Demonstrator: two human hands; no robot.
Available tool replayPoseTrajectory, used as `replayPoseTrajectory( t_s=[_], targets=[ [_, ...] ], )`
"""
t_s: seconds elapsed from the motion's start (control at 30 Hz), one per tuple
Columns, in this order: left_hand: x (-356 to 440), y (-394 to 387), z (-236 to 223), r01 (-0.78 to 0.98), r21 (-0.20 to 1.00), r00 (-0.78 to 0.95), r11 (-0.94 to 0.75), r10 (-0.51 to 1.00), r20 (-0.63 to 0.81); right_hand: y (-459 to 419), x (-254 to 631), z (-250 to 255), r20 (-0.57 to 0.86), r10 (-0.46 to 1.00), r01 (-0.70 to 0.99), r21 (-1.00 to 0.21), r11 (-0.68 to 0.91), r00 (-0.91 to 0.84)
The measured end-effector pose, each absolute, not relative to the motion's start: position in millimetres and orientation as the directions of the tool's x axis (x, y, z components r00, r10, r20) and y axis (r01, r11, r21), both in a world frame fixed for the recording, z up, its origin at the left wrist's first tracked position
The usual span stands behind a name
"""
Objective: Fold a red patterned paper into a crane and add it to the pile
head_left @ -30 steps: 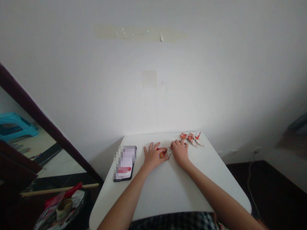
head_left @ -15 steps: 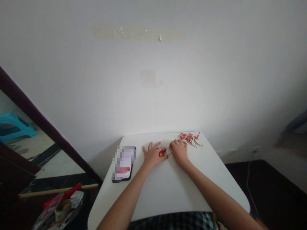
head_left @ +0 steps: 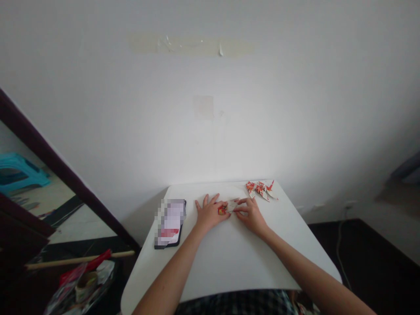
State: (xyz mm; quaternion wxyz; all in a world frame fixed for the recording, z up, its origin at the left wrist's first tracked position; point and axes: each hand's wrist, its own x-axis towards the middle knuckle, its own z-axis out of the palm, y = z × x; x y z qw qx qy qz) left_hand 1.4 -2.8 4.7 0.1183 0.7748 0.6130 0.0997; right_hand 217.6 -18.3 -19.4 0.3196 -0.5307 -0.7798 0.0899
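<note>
A small piece of folded paper [head_left: 232, 205], red and yellow at its left end and pale at its right, lies on the white table [head_left: 226, 262] between my hands. My left hand [head_left: 209, 214] holds its left end between thumb and index finger, the other fingers spread out on the tabletop. From the right, my right hand [head_left: 252, 215] pinches the pale end with its fingertips. Part of the paper is hidden under the fingers of both hands.
Several folded red-and-white paper pieces [head_left: 260, 190] lie at the table's back right corner. A phone [head_left: 170, 223] with a blurred screen lies at the left. The wall [head_left: 210, 144] meets the table's back edge. A bag of items [head_left: 87, 286] is on the floor at left.
My right hand has shifted slightly right and nearer to me, uncovering the paper's pale end. My left hand has stayed almost still.
</note>
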Motion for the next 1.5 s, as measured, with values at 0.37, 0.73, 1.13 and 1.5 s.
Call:
replayPoseTrajectory(
  t_s=[0.37, 0.73, 1.13, 1.5],
  targets=[
    [3.2, -5.3, 5.9, 0.930, 0.295, 0.221, -0.220, 0.975, 0.031, -25.7, 207.1, -9.6, 0.351, 0.912, 0.875, -0.346, 0.338, -0.213],
    [3.0, -3.4, 6.3, 0.925, 0.313, 0.220, -0.215, 0.975, 0.020, -25.2, 207.5, -7.1, 0.386, 0.922, 0.932, -0.326, 0.160, -0.024],
    [2.0, -2.7, 3.3, 0.927, 0.297, 0.228, -0.227, 0.973, 0.032, -18.4, 205.7, 1.4, 0.400, 0.915, 0.973, -0.228, 0.037, 0.059],
    [2.8, -3.7, 4.8, 0.933, 0.284, 0.220, -0.221, 0.975, 0.037, -16.9, 205.5, 1.1, 0.380, 0.919, 0.974, -0.225, -0.019, 0.106]
  ],
)
